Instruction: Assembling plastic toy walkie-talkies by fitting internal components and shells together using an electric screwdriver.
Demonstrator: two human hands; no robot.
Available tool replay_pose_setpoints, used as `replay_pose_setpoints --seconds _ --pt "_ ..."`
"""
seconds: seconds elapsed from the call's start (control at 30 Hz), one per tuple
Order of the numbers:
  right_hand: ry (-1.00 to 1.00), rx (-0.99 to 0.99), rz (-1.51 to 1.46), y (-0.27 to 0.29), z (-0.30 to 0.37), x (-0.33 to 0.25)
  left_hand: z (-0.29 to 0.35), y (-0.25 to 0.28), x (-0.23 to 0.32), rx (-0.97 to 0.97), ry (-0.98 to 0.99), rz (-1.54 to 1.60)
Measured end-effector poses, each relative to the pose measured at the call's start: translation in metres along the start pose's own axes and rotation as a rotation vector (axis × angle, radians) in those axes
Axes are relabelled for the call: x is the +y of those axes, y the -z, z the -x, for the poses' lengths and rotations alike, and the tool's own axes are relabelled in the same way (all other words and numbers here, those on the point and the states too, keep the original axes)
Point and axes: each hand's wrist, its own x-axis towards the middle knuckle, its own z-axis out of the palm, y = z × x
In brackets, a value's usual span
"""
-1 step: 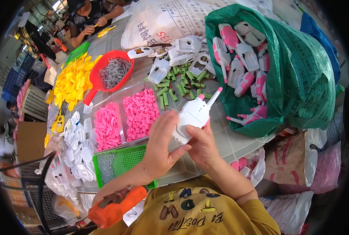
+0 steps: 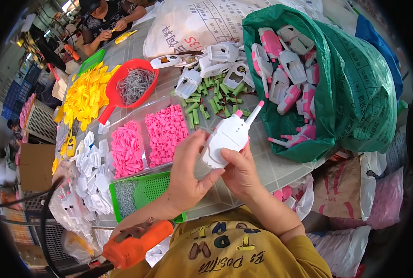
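Right grip [image 2: 238,169] clasps the white handset [image 2: 226,134] at lower right; left grip [image 2: 185,172] spread alongside.

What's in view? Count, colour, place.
handset: 1, white/pink, held centre
cylinders: many, green, beyond handset
shells: several, white, beyond cylinders
green sack: 1, green, right
toys: many, white/pink, inside green sack
white sack: 1, white, far edge
tray: 1, clear, centre left
pink parts: two heaps, pink, inside tray
scoop: 1, red, beyond tray
thin pieces: heap, grey, inside scoop
yellow parts: heap, yellow, far left
white parts: heap, white, near left
basket: 1, green, near edge
power tool: 1, orange, lower left
bags: several, mixed, lower right
crates: several, mixed, left
table: 1, grey, beneath
co-worker: 1, dark-clothed, upper left
left hand: 1, bare, beside handset
right hand: 1, bare, holding handset
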Motion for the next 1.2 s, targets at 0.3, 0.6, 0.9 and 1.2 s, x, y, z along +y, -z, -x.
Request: replay_pose_setpoints --seconds 0.3,0.6,0.9,1.2 --pt "-0.028 -0.017 0.041 0.007 0.002 0.002 0.003 0.003 -0.003 -0.109 0.669 0.970" --pt "-0.055 -0.164 -0.039 0.033 0.001 0.008 0.000 0.010 0.011 -0.044 0.305 0.350" --pt "-0.021 -0.061 0.089 0.029 0.000 0.009 0.006 -0.001 -0.001 -0.024 0.497 0.671" --pt "0.919 -0.130 1.690 0.051 0.041 -0.025 -0.006 0.029 -0.026 -0.261 1.158 1.328"
